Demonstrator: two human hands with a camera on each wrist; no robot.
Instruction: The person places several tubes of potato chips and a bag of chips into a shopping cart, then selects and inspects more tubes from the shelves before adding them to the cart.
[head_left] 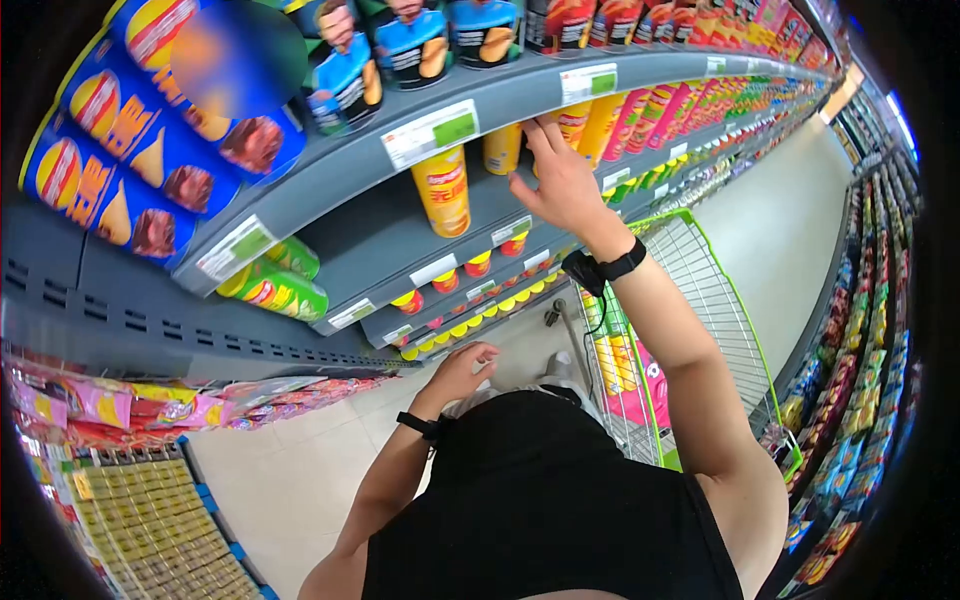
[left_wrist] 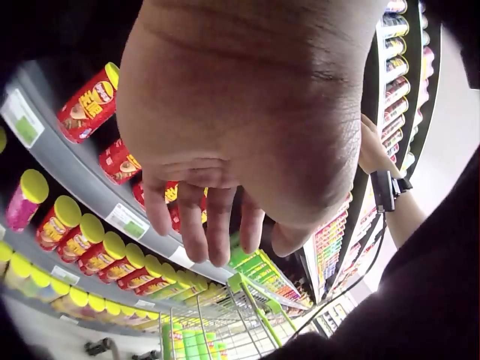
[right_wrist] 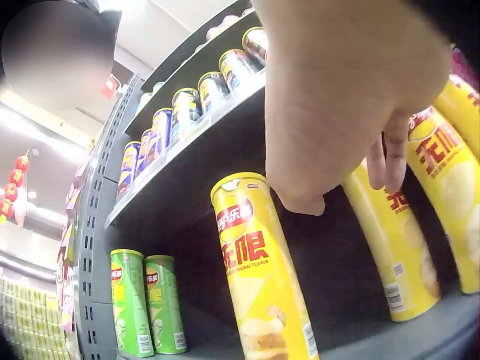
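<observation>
The right hand is reaching up to a shelf full of chip cans. Its fingers are pointing at a tall yellow can and seem to be touching its top. They are a little bent, but they are not wrapping around the can, so the hand is holding nothing. Another yellow can is standing alone just to the left of the fingers. More yellow cans are standing to the right of them. Two green cans are standing far to the left, at the end of the same shelf.

The left hand is hanging low in front of the person's body. Its fingers are loose and a little curled, and they are holding nothing. Rows of red cans with yellow lids are lying on the shelves past these fingers.

A green shopping cart is standing below the right hand, with some packs already in it. Blue cans are lying on the top shelf, up and to the left of the right fingers.
</observation>
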